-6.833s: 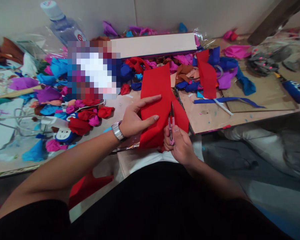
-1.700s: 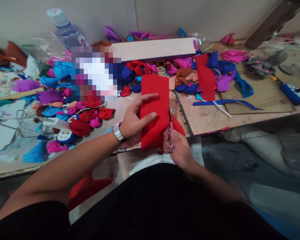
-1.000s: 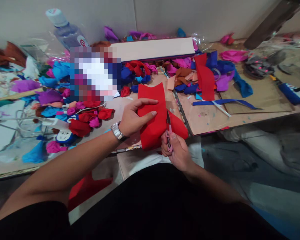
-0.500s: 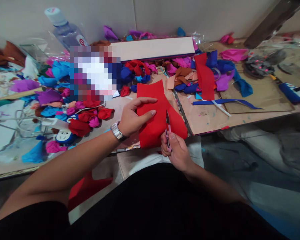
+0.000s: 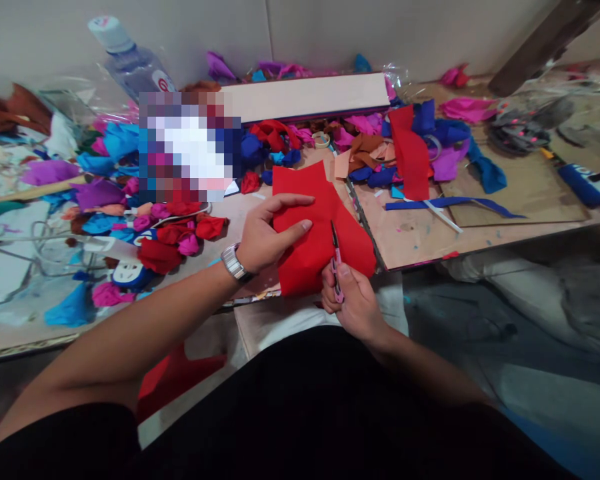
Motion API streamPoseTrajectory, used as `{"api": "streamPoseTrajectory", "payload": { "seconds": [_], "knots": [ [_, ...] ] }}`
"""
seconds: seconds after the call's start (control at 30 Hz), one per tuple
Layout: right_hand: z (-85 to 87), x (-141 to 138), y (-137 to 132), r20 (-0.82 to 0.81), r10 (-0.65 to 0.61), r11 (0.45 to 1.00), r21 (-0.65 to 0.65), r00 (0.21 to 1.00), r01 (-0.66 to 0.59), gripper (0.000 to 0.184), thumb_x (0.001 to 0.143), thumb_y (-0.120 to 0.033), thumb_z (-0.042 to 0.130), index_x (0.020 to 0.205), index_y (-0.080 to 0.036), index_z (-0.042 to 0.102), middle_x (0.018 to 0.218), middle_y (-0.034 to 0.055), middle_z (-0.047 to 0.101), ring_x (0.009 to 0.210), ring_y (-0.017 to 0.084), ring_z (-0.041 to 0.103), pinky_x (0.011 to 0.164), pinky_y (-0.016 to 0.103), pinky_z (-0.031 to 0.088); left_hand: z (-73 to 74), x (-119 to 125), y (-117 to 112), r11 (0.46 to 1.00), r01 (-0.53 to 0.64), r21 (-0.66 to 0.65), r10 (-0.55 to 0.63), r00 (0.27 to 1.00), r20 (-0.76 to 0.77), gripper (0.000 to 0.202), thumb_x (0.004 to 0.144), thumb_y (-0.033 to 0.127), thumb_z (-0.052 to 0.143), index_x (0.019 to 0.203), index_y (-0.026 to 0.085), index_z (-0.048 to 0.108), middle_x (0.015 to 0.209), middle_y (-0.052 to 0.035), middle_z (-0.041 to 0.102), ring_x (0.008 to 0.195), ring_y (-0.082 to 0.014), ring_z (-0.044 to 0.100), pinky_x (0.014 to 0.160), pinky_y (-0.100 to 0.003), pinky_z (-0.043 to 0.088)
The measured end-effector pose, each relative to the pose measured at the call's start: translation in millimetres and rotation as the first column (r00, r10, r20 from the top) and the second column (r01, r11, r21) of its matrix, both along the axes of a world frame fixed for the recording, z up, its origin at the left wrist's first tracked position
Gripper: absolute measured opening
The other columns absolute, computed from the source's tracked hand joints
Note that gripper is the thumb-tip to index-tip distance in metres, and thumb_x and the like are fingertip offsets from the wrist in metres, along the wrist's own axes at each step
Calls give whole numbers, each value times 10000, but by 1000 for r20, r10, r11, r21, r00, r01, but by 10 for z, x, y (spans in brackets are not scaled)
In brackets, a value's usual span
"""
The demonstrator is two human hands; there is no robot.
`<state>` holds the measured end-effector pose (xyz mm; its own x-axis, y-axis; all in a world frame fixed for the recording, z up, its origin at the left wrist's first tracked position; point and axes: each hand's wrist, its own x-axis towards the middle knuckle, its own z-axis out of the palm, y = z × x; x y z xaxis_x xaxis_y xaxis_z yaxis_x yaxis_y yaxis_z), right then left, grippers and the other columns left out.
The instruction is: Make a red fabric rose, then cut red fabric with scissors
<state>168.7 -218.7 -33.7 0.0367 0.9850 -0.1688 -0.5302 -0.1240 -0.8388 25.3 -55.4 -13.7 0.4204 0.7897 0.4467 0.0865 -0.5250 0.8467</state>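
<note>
A red sheet [image 5: 305, 247], paper or cloth, lies over the table's front edge, partly hanging down toward my lap. My left hand [image 5: 273, 230], with a metal watch on its wrist, rests flat on the sheet, its thumb and fingers apart. Gripped in my right hand [image 5: 354, 300] is a pair of scissors [image 5: 337, 267] with pink handles. Their dark blades point away from me, along a line between the sheet's main part and its right-hand flap [image 5: 356, 243].
Crumpled coloured pieces [image 5: 100, 193] are heaped left and behind. A bottle [image 5: 135, 67] and a long pale box [image 5: 305, 97] stand at the back. On the right lie a red strip [image 5: 414, 160], a blue strip [image 5: 450, 204] and cardboard [image 5: 525, 200]. A white cable [image 5: 43, 247] crosses the left.
The scissor blades have shifted slightly and look closer together. The red sheet's upper right part has moved a little. My left hand stays in place.
</note>
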Motion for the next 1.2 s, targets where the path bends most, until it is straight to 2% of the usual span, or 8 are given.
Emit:
{"api": "streamPoseTrajectory", "payload": {
  "seconds": [0.17, 0.4, 0.63, 0.9, 1.2],
  "knots": [
    [7, 9, -28, -53, 15, 1000, 0, 998, -15, 521, 997, -703, 640, 826, -224, 528, 556, -122, 346, 427, 49, 223, 438, 210, 223, -10, -6, 7, 999, -29, 16, 29, 1000, 0, 359, 864, 376, 864, 1182, 216, 816, 1212, -79, 831, 1130, -240, 781, 1057, -389, 627],
    [-33, 18, -55, 6, 12, 1000, 13, 1000, -12, 516, 1014, -690, 627, 819, -221, 530, 563, -113, 365, 438, 54, 245, 448, 214, 244, -9, -12, 23, 998, -56, 20, 56, 998, -26, 392, 862, 444, 860, 1184, 225, 814, 1236, -80, 825, 1160, -248, 768, 1077, -408, 618],
    [-35, 23, -47, 32, -2, 1000, 3, 999, 2, 505, 1022, -667, 631, 806, -221, 533, 562, -108, 378, 446, 58, 268, 459, 215, 257, 1, -12, 13, 999, -50, 5, 50, 999, -20, 405, 857, 466, 866, 1183, 233, 816, 1232, -80, 825, 1147, -253, 770, 1078, -415, 614],
    [26, 23, -15, 2, 5, 1000, -27, 1000, -5, 535, 985, -727, 636, 820, -230, 523, 556, -115, 355, 434, 58, 236, 449, 224, 230, 4, 2, -8, 999, -36, -20, 36, 999, -24, 425, 861, 485, 858, 1193, 222, 813, 1236, -93, 822, 1130, -258, 774, 1046, -406, 628],
    [36, 38, -26, 16, 28, 999, -44, 999, -28, 544, 970, -735, 639, 814, -230, 510, 547, -118, 342, 435, 57, 220, 436, 218, 220, 19, -5, -5, 1000, -23, 6, 23, 1000, 2, 430, 866, 480, 853, 1200, 214, 806, 1245, -101, 818, 1161, -267, 770, 1075, -422, 616]
  ]
}}
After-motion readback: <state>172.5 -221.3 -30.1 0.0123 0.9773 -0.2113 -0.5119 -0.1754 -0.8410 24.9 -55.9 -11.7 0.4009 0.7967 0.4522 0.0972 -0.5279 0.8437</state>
